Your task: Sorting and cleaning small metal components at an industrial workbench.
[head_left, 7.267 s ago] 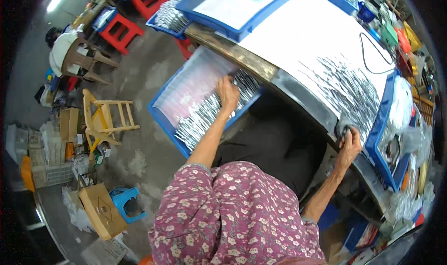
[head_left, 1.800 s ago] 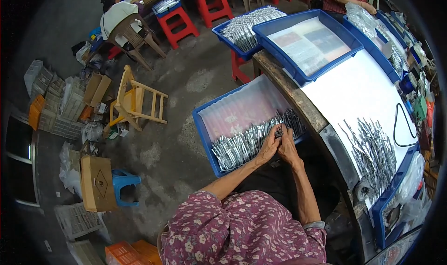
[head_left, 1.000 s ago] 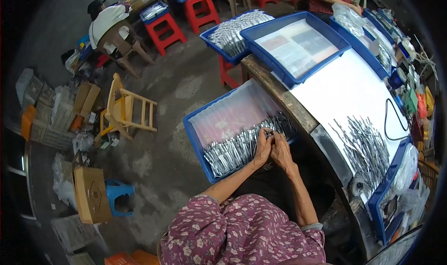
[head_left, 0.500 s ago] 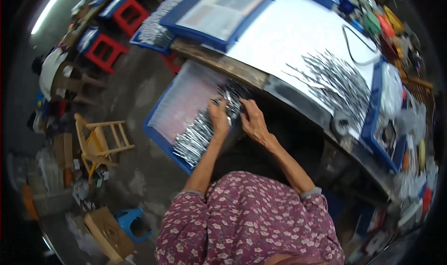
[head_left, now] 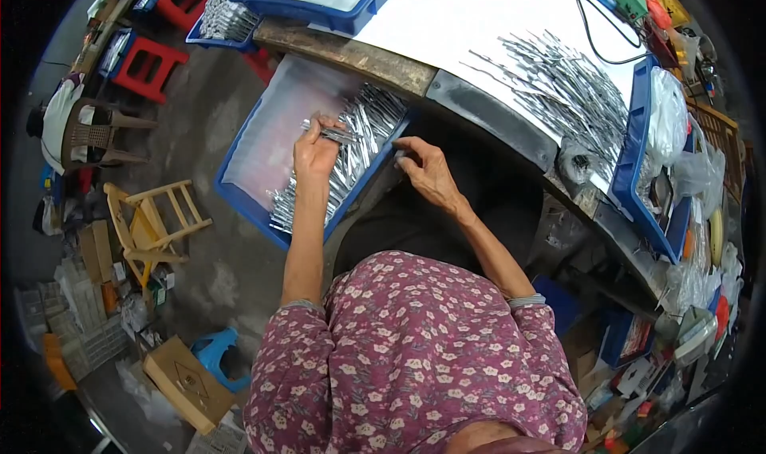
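Observation:
My left hand (head_left: 316, 152) is closed around a few thin silvery strips (head_left: 339, 135), held over a blue tray (head_left: 236, 203). The tray has a pale, translucent liner (head_left: 267, 151) on its left side. Many similar shiny strips (head_left: 371, 127) lie in a long heap along its right side, below my left hand. Just off the tray's right rim is my right hand (head_left: 433, 175), fingers curled and thumb and forefinger close together. A small greyish bit shows at those fingertips, too small to make out.
A white-topped table (head_left: 455, 23) with a wooden edge stands ahead, bearing a spread of dark silvery strips (head_left: 566, 87), a tape roll (head_left: 578, 163) and a blue bin (head_left: 634, 167). Red stools (head_left: 148, 67), a folding wooden chair (head_left: 155, 223) and a cardboard box (head_left: 187, 382) stand left.
My left hand has moved left, away from the heap, with strips in it. My right hand has drawn back beyond the tray's right rim. The whole view has shifted.

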The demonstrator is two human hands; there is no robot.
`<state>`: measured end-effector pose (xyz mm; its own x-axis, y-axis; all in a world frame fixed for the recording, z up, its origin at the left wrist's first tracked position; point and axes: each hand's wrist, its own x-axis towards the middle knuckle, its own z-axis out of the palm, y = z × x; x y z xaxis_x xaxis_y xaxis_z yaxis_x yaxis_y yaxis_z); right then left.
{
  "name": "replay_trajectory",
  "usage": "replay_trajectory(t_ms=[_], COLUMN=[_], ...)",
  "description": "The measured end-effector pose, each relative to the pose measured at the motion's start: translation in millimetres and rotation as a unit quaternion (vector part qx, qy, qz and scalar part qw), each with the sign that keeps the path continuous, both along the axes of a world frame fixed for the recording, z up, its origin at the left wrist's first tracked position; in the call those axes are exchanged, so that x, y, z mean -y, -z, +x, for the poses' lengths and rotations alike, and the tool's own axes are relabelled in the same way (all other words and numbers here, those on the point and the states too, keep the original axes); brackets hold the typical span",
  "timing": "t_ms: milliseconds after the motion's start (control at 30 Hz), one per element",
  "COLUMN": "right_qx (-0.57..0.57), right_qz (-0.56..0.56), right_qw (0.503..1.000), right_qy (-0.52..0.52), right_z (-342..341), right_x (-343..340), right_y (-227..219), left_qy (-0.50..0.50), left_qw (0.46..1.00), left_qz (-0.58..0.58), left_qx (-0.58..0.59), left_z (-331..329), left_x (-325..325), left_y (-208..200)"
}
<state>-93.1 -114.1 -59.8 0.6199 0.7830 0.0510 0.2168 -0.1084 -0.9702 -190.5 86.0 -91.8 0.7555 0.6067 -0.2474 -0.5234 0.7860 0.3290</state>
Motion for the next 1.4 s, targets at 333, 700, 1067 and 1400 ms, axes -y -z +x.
replay_trajectory(t_ms=[333,700,1067,1400], right_qx=[-0.111,-0.113,-0.121,-0.104], right_qz=[-0.031,-0.073,-0.079,-0.064], right_qw=[0.993,0.991,0.989,0.993], right_qy=[-0.024,0.009,0.007,-0.003], right_z=[0.7,-1.7,-4.4,-1.9], right_x=[27.3,68.4,79.1,86.0], right_y=[-6.7,-23.8,-25.1,-24.7], left_qy=[0.090,0.013,0.039,0.039], left_qw=[0.989,0.878,0.848,0.864], left_qz=[0.083,0.479,0.527,0.502], left_qx=[0.084,-0.001,-0.038,-0.029], left_z=[78.4,186.9,182.4,186.1], left_x=[20.5,41.9,60.1,60.8], left_y=[-100.7,-102.2,-96.1,-89.3])
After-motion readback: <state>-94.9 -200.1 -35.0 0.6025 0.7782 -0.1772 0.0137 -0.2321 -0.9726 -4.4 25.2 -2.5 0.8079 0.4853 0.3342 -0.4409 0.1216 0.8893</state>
